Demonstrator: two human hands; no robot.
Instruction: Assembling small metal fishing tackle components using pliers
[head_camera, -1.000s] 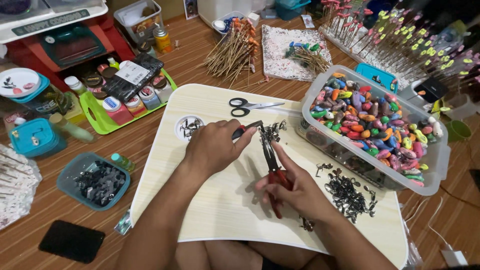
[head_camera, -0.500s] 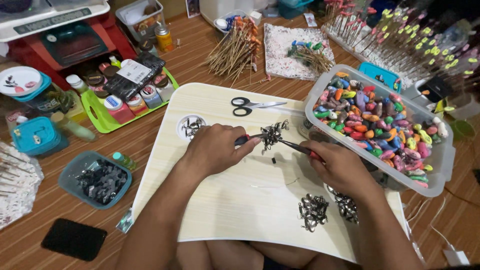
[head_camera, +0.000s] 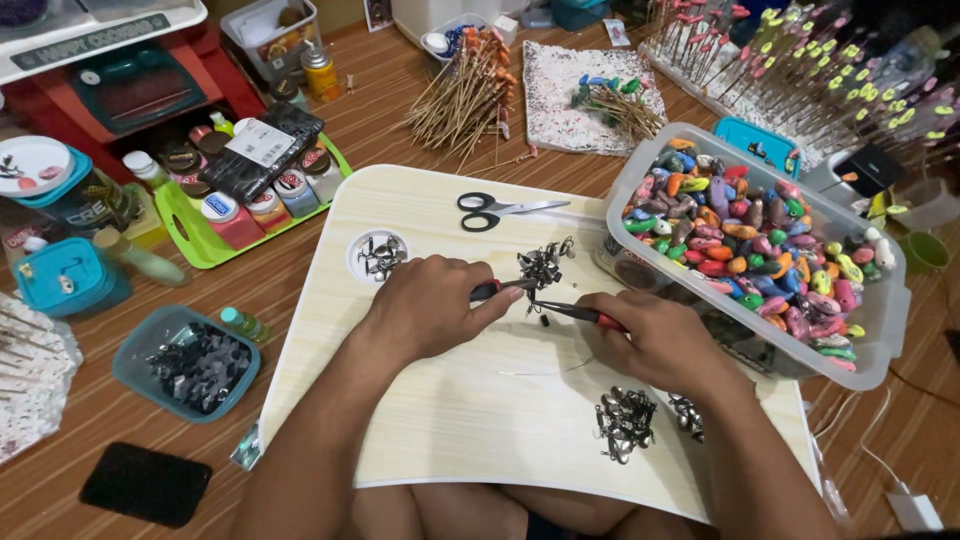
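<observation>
At the centre of the frame, over a pale wooden board (head_camera: 450, 420), two bare hands work a tangle of small metal hooks. The left hand (head_camera: 425, 305) is curled shut around a red-handled tool (head_camera: 492, 290), knuckles up, the thumb pressing along the handle; the tool's long axis runs nearly level, its tip pointing right into the cluster of hooks (head_camera: 541, 268). That cluster sits just right of the left fingertips and slightly above them, touching both tool tips. From the other side, the right hand (head_camera: 665, 340) is closed on a second red-handled tool (head_camera: 585, 314), which slants up and to the left, its dark nose meeting the underside of the cluster. Whether either tool's jaws are clamped on a hook is too small to tell.

In the left of the frame lie a black phone (head_camera: 145, 484), a teal tub of dark pieces (head_camera: 135, 362) and a green tray of small paint jars (head_camera: 190, 240). Black-handled scissors (head_camera: 497, 209) rest on the board's upper edge, blades pointing right. A loose heap of hooks (head_camera: 625, 422) lies on the board below the right wrist. A clear plastic bin (head_camera: 880, 330) of coloured bead-like lures fills the right of the frame.
</observation>
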